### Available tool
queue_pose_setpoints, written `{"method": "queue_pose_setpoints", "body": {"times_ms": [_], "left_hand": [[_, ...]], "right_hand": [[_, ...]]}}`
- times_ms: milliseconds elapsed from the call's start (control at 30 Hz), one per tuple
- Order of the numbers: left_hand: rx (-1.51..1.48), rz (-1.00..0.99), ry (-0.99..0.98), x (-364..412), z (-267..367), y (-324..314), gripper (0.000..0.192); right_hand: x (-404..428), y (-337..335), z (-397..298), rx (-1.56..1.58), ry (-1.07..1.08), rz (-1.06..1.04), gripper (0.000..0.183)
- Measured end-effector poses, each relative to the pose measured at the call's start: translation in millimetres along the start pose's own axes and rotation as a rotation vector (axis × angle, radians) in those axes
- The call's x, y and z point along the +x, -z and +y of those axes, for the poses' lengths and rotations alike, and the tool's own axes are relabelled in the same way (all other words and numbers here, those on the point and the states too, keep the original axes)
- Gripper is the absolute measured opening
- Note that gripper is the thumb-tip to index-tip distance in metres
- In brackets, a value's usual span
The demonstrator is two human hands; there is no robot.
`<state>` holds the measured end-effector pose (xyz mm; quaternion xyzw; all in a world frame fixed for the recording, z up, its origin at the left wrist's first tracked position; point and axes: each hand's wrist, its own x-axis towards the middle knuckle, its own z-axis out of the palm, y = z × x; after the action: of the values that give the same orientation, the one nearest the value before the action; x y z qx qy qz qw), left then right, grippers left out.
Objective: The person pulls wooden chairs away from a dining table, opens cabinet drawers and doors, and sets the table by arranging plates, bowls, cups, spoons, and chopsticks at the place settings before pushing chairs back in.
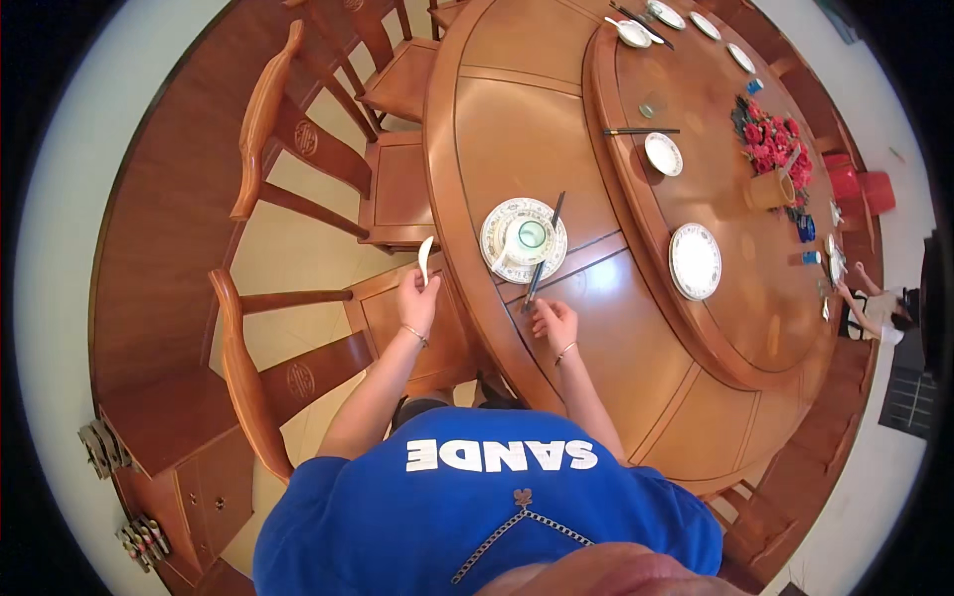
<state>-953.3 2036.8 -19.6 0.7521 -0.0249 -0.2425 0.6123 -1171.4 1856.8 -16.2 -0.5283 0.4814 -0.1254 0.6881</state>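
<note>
My left hand (419,301) holds a white soup spoon (425,260) upright over the seat of a wooden chair, just off the table's edge. My right hand (555,325) is over the tabletop with its fingers curled, at the near ends of dark chopsticks (534,286); whether it grips them cannot be told. The chopsticks lie across the right side of a patterned plate (495,262). On that plate sits a small bowl (548,252) with a clear glass (532,234) in it, and another white spoon (503,254) rests at the left of the glass.
A raised turntable (715,328) bears stacked plates (695,262), a small bowl (663,154), chopsticks (642,131), a glass (646,111) and red flowers (775,145). Wooden chairs (317,376) stand along the table's left side. Another person (879,309) is at the far side.
</note>
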Motion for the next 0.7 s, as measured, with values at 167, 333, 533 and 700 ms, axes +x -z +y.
{"method": "queue_pose_setpoints", "body": {"times_ms": [167,333,533,700], "left_hand": [[0.017,0.004,-0.036,-15.1,-20.3,29.1,0.018],[-0.025,-0.026,0.085,-29.9,-31.2,55.6,0.022],[-0.042,-0.043,0.12,-39.1,-31.5,73.3,0.022],[-0.057,-0.053,0.104,-43.8,-27.4,75.9,0.021]], "right_hand": [[5.8,30.0,1.8,0.137,0.016,0.152,0.023],[25.3,97.8,-19.8,0.333,0.158,0.5,0.024],[66.4,213.3,-67.8,0.737,0.238,0.814,0.043],[104.0,265.6,-66.1,0.932,0.16,0.788,0.04]]}}
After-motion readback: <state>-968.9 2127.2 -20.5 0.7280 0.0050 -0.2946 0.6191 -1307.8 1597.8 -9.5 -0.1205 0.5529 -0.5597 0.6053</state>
